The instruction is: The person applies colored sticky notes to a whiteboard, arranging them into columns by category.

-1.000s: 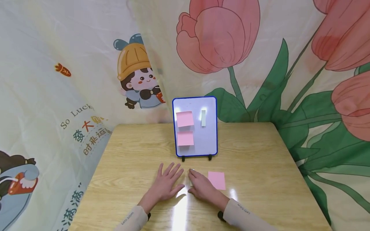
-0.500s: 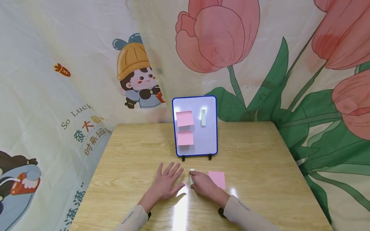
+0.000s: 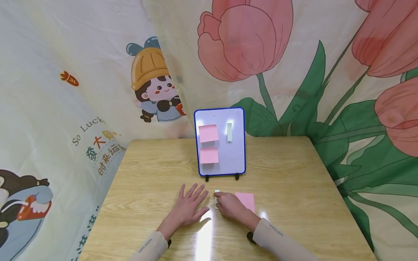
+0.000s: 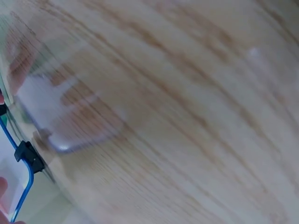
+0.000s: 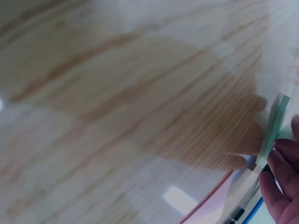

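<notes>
My left hand (image 3: pixel 185 208) lies on the table with its fingers spread and nothing in it. To its right, my right hand (image 3: pixel 230 206) has its fingers curled at a narrow pale-green sticky note pad (image 3: pixel 217 191); the index finger rests across the pad's upper part. In the right wrist view the pad (image 5: pixel 274 126) appears edge-on between fingers and thumb, its lower end hidden behind the fingertips (image 5: pixel 280 163). Just right of the knuckles is a square pink sticky note (image 3: pixel 246 200) on the table, partly covered by the hand.
A blue-framed whiteboard (image 3: pixel 230 156) stands upright on black feet (image 3: pixel 237 177) beyond the hands. Two pink notes (image 3: pixel 208 133) are on its left half and a pale-green strip (image 3: pixel 229 132) on its right. Printed cloth (image 3: pixel 277 90) hangs behind the wooden table (image 3: pixel 287 174).
My right hand has drawn slightly to the right and its fingers have curled, uncovering the top of the green pad. The left hand stays in place.
</notes>
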{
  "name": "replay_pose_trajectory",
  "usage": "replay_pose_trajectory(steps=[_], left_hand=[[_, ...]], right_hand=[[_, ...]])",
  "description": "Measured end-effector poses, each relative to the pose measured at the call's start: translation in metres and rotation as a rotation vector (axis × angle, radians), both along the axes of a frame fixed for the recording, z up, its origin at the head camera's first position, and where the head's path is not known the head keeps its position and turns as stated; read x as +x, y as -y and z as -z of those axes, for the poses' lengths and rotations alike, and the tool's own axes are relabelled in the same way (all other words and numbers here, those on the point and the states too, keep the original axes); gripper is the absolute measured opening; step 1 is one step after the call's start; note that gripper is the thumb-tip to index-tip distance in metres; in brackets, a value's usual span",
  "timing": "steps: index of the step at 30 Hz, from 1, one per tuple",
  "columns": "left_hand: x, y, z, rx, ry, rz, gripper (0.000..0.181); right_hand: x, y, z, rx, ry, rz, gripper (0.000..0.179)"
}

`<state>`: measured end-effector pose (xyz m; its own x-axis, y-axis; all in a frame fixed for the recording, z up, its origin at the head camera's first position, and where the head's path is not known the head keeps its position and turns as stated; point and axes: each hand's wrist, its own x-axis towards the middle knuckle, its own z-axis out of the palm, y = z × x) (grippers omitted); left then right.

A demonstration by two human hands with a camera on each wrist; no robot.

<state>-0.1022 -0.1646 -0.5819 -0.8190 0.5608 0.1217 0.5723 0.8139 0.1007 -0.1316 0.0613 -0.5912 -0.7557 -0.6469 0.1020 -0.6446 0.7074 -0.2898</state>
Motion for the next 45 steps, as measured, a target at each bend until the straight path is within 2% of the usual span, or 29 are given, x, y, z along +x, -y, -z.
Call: replay_pose_trajectory(steps=[7,10,14,22,30,39,42,45], left_hand=[[0.002,-0.005,0.004,-0.018,0.004,0.035,0.064],[0.005,-0.011,0.008,-0.050,0.025,0.080,0.066],[0.010,-0.017,0.008,-0.085,0.074,0.117,0.069],[0.011,-0.023,0.005,-0.129,0.149,0.135,0.071],[0.010,-0.027,0.006,-0.162,0.174,0.132,0.074],[0.011,-0.030,0.006,-0.162,0.219,0.096,0.075],[0.012,-0.030,0.008,-0.162,0.199,0.102,0.076],[0.013,-0.031,0.010,-0.166,0.196,0.107,0.077]], right_hand=[[-0.001,0.000,0.002,-0.052,-0.027,-0.010,0.014],[-0.003,-0.001,0.002,-0.067,-0.013,-0.003,0.014],[-0.005,-0.002,0.001,-0.088,-0.014,-0.008,0.014],[-0.008,-0.003,0.000,-0.075,0.042,-0.009,0.013],[-0.010,-0.004,-0.004,-0.081,0.061,-0.017,0.015],[-0.018,-0.007,-0.011,-0.140,-0.062,-0.002,0.007],[-0.022,-0.008,-0.012,-0.150,-0.063,0.016,0.006],[-0.027,-0.010,-0.013,-0.150,-0.026,0.047,0.007]])
